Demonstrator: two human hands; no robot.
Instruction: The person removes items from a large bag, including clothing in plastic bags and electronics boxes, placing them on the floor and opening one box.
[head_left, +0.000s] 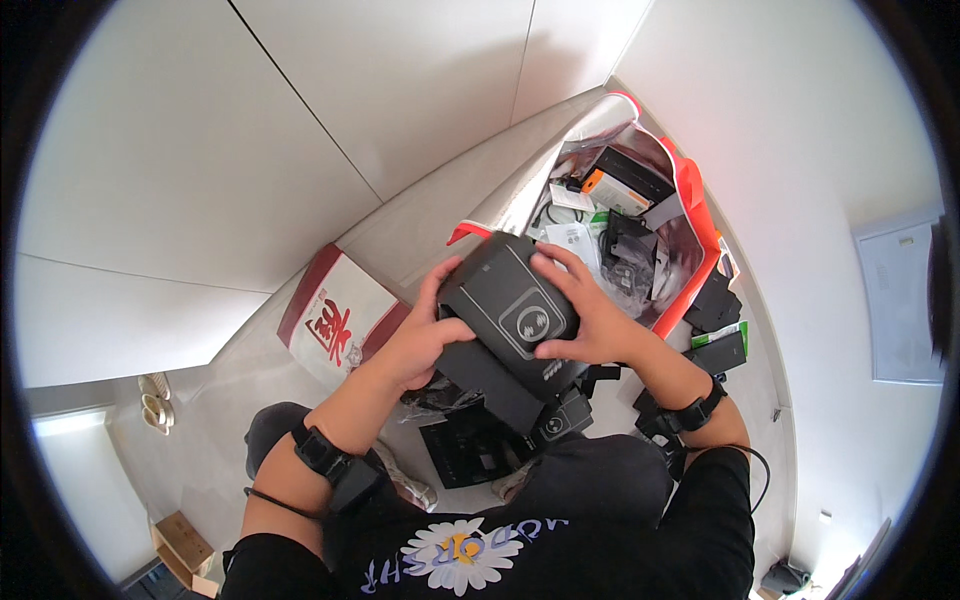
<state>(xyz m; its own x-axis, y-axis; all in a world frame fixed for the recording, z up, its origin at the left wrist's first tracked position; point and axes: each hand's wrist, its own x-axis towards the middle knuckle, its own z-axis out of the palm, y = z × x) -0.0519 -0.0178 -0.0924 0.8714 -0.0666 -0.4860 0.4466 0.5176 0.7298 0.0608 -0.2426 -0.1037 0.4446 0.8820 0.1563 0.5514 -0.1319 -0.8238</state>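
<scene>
Between my two hands is a black product box (491, 289) with a printed camera picture on its face, held tilted above the floor. My left hand (424, 337) grips its left side, thumb over the near edge. On the right side, my right hand (581, 315) spreads its fingers over the printed face, thumb low on it. A black flap or panel (495, 382) extends from the box toward me. Just beyond stands a red insulated bag (694, 202) with silver lining, open at the top. Inside it lie boxes, cables (555, 214) and plastic wrapping.
A white and dark red paper bag (337, 322) lies to the left. Black boxes (724, 352) sit along the right wall. Below my hands, more black packaging (469, 446) lies between my feet. White cabinet doors (300, 112) rise ahead. Slippers (156, 405) and a cardboard box (184, 544) are farther left.
</scene>
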